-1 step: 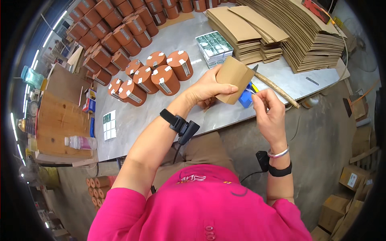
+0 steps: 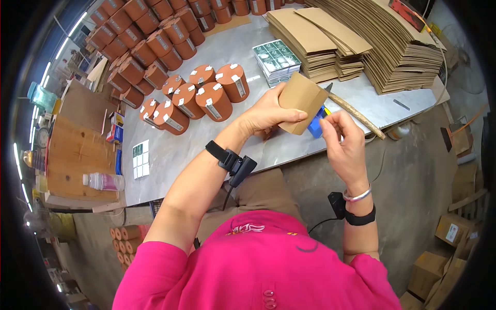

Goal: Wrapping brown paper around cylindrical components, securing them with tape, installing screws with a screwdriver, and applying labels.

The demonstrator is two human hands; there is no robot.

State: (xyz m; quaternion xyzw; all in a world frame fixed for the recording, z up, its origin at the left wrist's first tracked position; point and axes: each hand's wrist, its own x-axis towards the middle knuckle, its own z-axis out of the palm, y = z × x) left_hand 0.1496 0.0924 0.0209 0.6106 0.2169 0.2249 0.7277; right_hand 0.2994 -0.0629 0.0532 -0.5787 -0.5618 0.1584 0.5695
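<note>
Wrapped around its near side with the thumb in front, my left hand [image 2: 268, 109] grips a curved piece of brown cardboard [image 2: 303, 101] above the table's front edge. Right of the cardboard, my right hand [image 2: 345, 142] is closed in a pinch, its fingertips close to a blue plastic object [image 2: 315, 127] with a yellow part. What the pinch holds, if anything, cannot be made out. The cardboard partly hides the blue object. Just beyond lies a wooden stick [image 2: 357, 110], and a dark pointed tip [image 2: 328, 87] shows by the cardboard's upper corner.
Reddish-brown rolls with white labels [image 2: 214, 102] stand in groups at left, stacked behind. Green-and-white label sheets [image 2: 276, 56] are piled beside stacks of flat cardboard [image 2: 310, 39]. A loose label sheet [image 2: 140, 159] and a plastic bottle [image 2: 103, 182] are at far left.
My right hand's fingertips have shifted slightly left, nearer the blue object. A thin pale bit seen earlier at those fingertips is now hidden. My left hand stays on the cardboard.
</note>
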